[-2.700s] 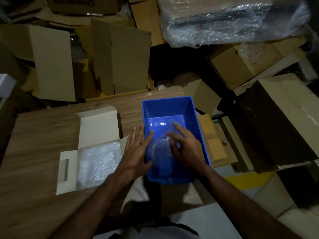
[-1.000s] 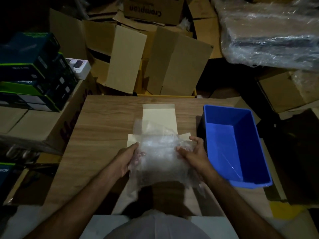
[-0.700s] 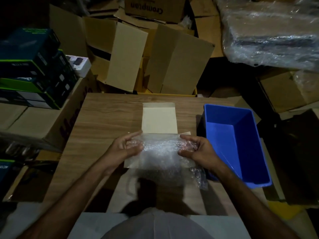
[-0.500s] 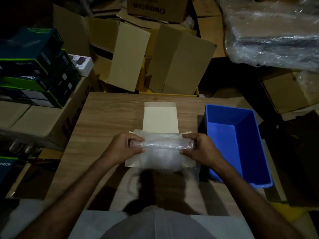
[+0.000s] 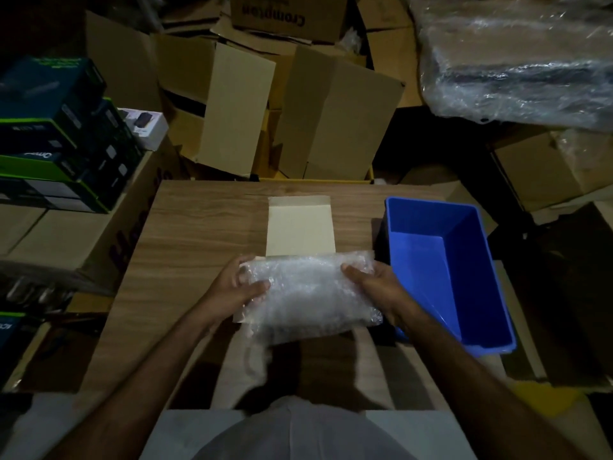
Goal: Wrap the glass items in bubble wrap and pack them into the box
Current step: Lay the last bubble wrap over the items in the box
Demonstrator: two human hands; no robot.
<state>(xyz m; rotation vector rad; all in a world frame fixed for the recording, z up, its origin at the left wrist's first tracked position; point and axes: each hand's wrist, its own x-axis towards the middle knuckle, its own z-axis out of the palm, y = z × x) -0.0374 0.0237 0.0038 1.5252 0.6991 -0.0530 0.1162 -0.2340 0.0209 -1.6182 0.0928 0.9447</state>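
A person at a wooden surface (image 5: 205,227) holds a bubble-wrap bundle (image 5: 308,297) above a small open cardboard box (image 5: 300,227), whose pale lid flap lies flat on the far side; the left hand (image 5: 237,287) grips the bundle's left end, thumb across the top and fingers curled beneath; the right hand (image 5: 378,290) clamps the right end in the same manner, thumb pressed into the wrap; what the wrap contains cannot be made out through the cloudy plastic; the near edge of the bundle hangs toward the person, covering most of the box body; a blue plastic bin (image 5: 471,247) stands just beside the box on the right, at the edge of the surface, its interior showing only blue walls and floor; behind the surface lean several brown cardboard cartons (image 5: 335,117), flaps open; on the left, dark retail boxes with green trim (image 5: 56,137) are stacked on a larger carton; at upper right sits a bulky package sheathed in clear plastic film (image 5: 517,58); the scene is dimly lit.
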